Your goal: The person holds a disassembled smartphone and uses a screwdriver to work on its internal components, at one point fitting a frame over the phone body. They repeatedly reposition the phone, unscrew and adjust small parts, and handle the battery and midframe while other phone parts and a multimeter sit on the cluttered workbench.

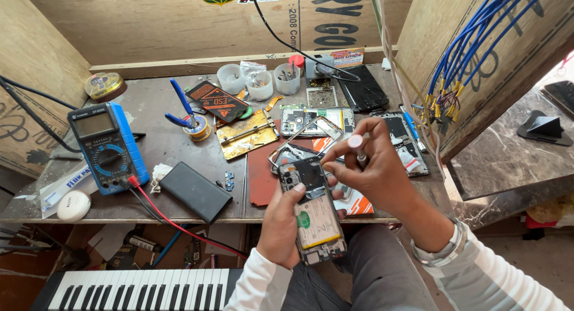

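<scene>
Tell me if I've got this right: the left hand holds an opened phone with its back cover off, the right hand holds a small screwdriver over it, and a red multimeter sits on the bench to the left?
Nearly. In the head view the multimeter is blue, not red; only one of its leads is red. The left hand does hold the opened phone, and the right hand holds the small screwdriver over it.

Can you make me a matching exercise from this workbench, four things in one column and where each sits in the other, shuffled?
Things:
1. opened phone with its battery showing
2. blue and grey multimeter
3. white-capped screwdriver
4. flat black rectangular slab

Places:
A. far left of the bench
B. in the left hand
C. bench front edge, beside the red lead
D. in the right hand

Pairs: 1-B, 2-A, 3-D, 4-C
</scene>
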